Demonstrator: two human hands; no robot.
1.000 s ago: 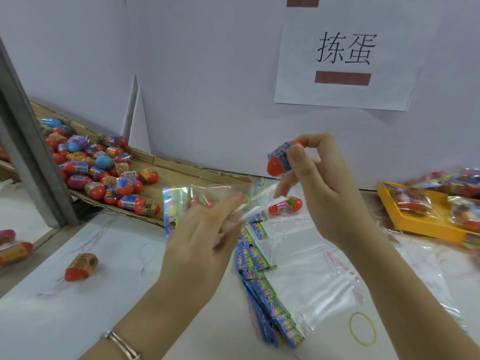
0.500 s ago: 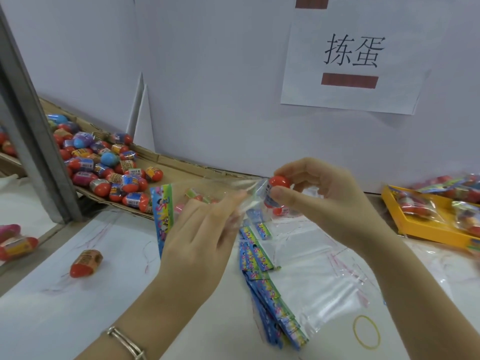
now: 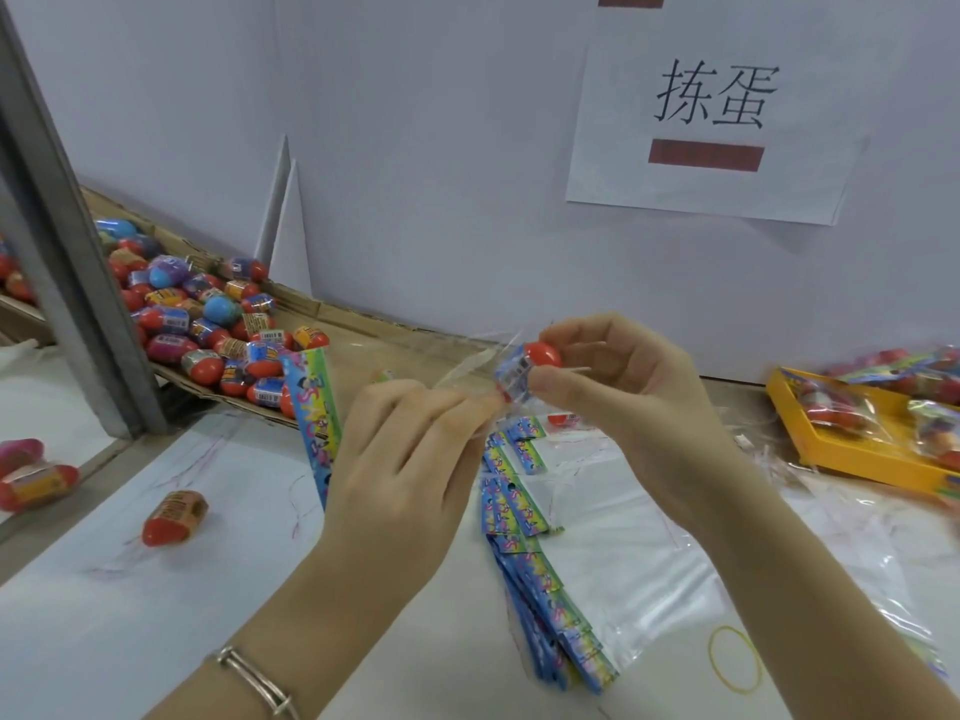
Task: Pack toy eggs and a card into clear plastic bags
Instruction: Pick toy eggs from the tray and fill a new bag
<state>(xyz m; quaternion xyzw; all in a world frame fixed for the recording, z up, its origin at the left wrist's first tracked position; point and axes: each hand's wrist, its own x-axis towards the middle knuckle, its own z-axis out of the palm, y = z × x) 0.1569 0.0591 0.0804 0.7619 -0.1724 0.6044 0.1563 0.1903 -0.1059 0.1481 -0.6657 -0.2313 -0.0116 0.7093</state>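
Seen from the head camera, the left hand holds up a thin clear plastic bag. Its grip is closed on the film near the mouth, fingers and thumb pinching it. A bright blue, green and pink printed card strip runs along the bag's far left end. The right hand has its grip clamped on a small red toy egg with a blue printed wrap, thumb below and fingertips above. The egg sits right at the bag's mouth, touching the film; whether it has passed the lip I cannot tell. The egg looks light, hard and smooth, so it should slide in readily but could squirt out of a loose pinch. Taking it across the wrapped middle, as here, seems the surest hold. The bag looks limp and slippery and is likely to fold shut on itself, so it is best held by one lip of the mouth, leaving the other free to gape. On the white desk below lie a fanned stack of flat clear bags with blue-green headers, a loose red egg in an orange wrap and a yellow rubber band. A cardboard tray of mixed eggs stands at the left, and a yellow plastic tray of filled bags at the right.
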